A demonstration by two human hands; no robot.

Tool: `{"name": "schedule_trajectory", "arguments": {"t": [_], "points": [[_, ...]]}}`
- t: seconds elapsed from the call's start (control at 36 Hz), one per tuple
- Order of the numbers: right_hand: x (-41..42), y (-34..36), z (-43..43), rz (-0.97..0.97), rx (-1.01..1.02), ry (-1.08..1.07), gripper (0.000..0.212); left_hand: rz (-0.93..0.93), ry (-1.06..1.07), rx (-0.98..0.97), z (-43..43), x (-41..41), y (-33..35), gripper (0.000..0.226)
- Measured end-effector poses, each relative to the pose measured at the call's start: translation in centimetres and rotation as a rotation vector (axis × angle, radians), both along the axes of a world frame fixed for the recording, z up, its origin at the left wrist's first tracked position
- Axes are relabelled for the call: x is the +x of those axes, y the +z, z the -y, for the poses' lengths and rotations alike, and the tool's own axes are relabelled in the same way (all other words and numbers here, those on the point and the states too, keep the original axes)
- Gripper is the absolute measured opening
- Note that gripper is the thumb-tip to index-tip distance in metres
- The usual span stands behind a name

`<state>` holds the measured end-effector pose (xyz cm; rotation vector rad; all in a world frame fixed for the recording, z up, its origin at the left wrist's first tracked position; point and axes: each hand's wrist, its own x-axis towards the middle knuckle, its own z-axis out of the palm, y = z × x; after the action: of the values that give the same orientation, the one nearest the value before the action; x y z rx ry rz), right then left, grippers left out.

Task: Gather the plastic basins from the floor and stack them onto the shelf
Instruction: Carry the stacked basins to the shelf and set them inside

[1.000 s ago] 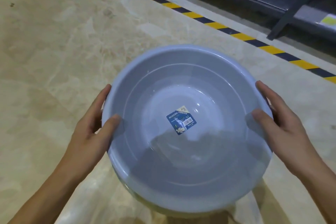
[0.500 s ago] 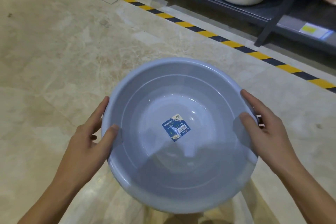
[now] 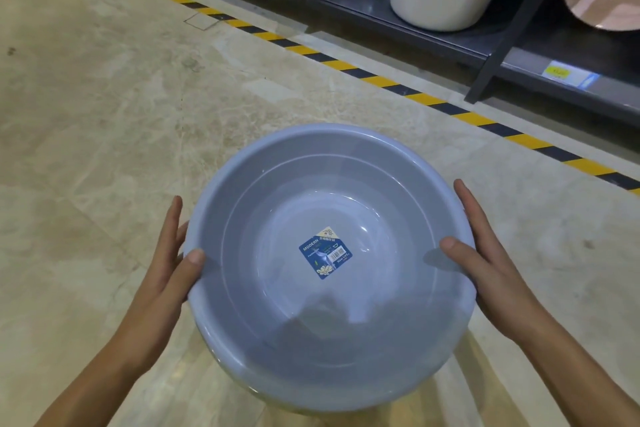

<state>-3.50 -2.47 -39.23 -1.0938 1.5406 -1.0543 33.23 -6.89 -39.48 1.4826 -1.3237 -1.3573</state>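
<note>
Two bare hands clamp a round grey-blue plastic basin (image 3: 332, 340) by its rim, left hand (image 3: 162, 274) and right hand (image 3: 491, 267) on opposite sides, thumbs hooked inside. A blue label (image 3: 325, 252) sits at its bottom. It is held above the beige marble floor (image 3: 104, 114), near a dark metal shelf (image 3: 433, 35) behind yellow-black striped tape (image 3: 346, 66).
</note>
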Motion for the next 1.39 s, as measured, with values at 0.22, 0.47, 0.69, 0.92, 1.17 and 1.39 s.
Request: {"name": "schedule_trajectory", "arguments": {"t": [0.22, 0.47, 0.69, 0.92, 1.17, 1.39], "points": [[-0.3, -0.2, 0.2, 0.053, -0.016, 0.045, 0.069, -0.041, -0.069, -0.029, 0.0, 0.0, -0.8, 0.071], [0.1, -0.3, 0.4, 0.065, -0.043, -0.013, 0.071, -0.122, 0.038, -0.038, 0.0, -1.3, -0.5, 0.061], [-1.3, 1.3, 0.4, 0.100, -0.078, -0.075, 0.070, -0.129, 0.023, -0.025, 1.8, -3.0, 2.6, 0.085], [-8.0, 6.8, 1.1, 0.126, -0.131, -0.234, 0.071, -0.197, -0.092, -0.104, 7.5, -11.1, 9.1, 0.088], [-21.9, 18.6, -1.3, 0.117, -0.183, -0.429, 0.065, -0.262, -0.338, -0.126, 12.0, -27.8, 20.5, 0.097], [-34.4, 25.5, -4.1, 0.066, -0.189, -0.597, 0.065, -0.294, -0.484, -0.103, 13.1, -43.8, 26.4, 0.055]]}}
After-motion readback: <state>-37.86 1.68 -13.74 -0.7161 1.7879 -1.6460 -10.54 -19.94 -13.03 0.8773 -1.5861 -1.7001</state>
